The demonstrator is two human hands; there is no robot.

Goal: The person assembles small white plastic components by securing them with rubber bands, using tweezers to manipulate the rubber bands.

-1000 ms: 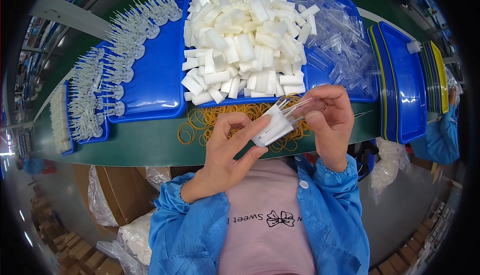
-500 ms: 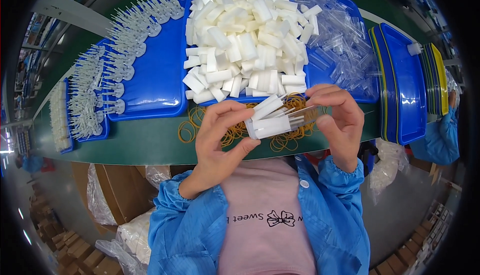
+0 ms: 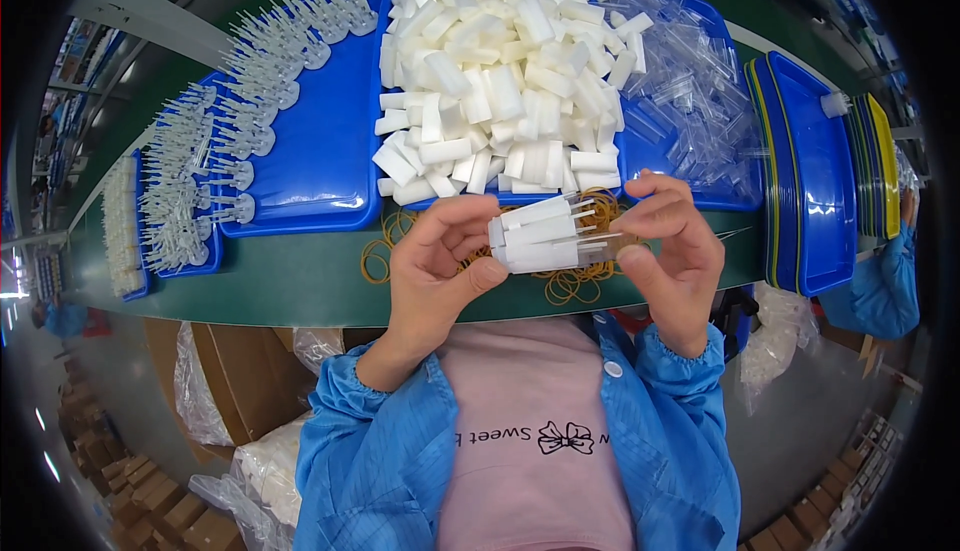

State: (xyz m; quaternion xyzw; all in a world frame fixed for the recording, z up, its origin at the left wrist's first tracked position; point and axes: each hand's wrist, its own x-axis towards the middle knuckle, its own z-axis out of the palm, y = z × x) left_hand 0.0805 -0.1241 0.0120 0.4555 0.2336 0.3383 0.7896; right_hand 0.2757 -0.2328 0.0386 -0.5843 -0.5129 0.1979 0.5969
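Note:
My left hand [image 3: 435, 271] is closed on the base end of a white pronged part [image 3: 540, 236], gripping it between thumb and fingers. White blocks sit along its prongs, whose thin tips point toward my right hand [image 3: 675, 256]. The right fingers and thumb pinch a clear plastic piece [image 3: 600, 249] beside the lower prongs; how far it reaches around the blocks is hard to see. Yellowish rubber bands [image 3: 568, 289] lie loose on the green table just beneath both hands. Beyond them rises a big heap of white blocks [image 3: 500, 91].
To the left, similar pronged parts [image 3: 180, 181] stand in rows on a blue tray [image 3: 310, 151]. Clear plastic pieces [image 3: 690, 101] fill another tray at the right. Stacked trays [image 3: 810, 171] stand on the right edge. A cardboard box [image 3: 250, 376] is below the table, at left.
The white blocks and prongs, splayed apart before, now lie closer to parallel. The right hand has shifted slightly, with its clear piece nearer the lower prongs.

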